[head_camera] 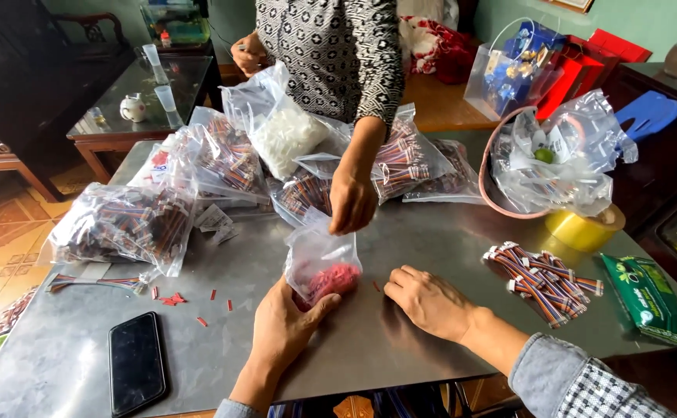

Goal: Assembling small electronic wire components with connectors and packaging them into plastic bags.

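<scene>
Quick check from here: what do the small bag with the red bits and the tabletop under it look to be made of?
Small bag: thin clear plastic film, glossy and crinkled; the red pieces show through it. The left hand cups its base, and another person's hand pinches its top.

Tabletop: probably sheet metal, perhaps stainless steel; dull grey, brushed-looking, with soft, blurred reflections.
</scene>
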